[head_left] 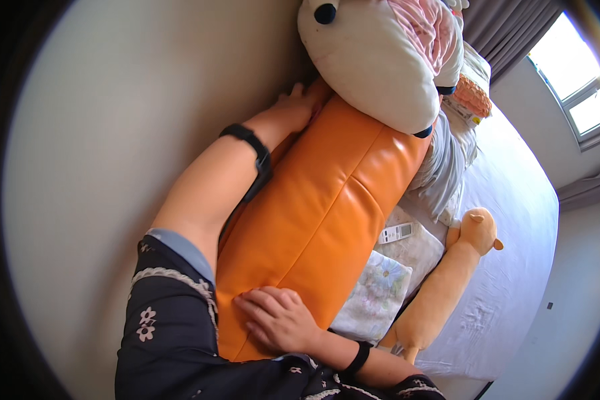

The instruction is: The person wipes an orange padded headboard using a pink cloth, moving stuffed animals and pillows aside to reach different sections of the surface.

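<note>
Along the wall runs an orange padded leather headboard (333, 190), with stitched seams across its top. My left hand (297, 110) is at the headboard's far wall-side edge, by the gap between it and the wall; most of its fingers are hidden there, so I cannot tell their grip. A dark band circles that wrist. My right hand (280, 320) lies flat on the near end of the headboard, fingers stretched out and holding nothing. A large white plush toy (373, 73) with pink cloth rests on the headboard's far end, just beyond my left hand.
Right of the headboard is a bed with a pale sheet (507, 173). On it lie a long tan plush animal (440, 293), a floral pillow (373, 293), a white remote control (396, 233) and grey bedding (440, 160). A plain wall (113, 167) borders the left; a curtained window (570, 63) is far right.
</note>
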Available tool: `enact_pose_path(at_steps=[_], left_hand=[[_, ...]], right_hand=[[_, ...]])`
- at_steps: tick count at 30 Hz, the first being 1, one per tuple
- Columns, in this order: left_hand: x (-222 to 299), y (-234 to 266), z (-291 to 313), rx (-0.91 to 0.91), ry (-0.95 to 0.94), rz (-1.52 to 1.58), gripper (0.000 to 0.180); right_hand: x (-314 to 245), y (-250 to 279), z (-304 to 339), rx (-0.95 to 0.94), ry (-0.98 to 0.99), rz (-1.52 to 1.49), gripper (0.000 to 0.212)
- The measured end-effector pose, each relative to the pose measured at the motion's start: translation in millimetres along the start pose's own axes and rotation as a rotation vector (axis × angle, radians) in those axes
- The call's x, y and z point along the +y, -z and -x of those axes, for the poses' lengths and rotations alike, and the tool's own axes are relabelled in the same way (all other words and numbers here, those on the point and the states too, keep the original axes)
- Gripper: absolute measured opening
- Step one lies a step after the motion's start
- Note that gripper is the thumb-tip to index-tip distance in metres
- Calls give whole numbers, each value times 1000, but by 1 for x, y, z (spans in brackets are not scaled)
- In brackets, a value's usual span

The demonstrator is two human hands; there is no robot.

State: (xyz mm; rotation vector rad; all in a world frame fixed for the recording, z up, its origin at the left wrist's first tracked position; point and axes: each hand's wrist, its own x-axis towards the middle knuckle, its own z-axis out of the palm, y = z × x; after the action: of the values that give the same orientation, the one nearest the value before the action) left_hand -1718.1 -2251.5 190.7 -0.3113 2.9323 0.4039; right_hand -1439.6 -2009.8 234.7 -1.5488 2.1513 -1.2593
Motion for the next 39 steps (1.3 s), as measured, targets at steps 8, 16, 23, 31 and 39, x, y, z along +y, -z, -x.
enact_pose_path(at_steps=[8,16,23,31,39], left_hand=[[25,8,-39,-122,31,-35,60],[7,8,-33,-46,-106,0,50],[-73,-16,39,-130,-419,237,28],[-82,9,267,-310,189,429,34],[-127,-28,426,-68,101,370,30]], right_hand=[[18,0,-3,-33,-34,-134,42],[16,-5,-8,-59,-43,-95,37],[8,-18,-5,-25,-25,29,35],[3,-22,-2,42,6,137,31],[-7,-23,2,79,15,204,29]])
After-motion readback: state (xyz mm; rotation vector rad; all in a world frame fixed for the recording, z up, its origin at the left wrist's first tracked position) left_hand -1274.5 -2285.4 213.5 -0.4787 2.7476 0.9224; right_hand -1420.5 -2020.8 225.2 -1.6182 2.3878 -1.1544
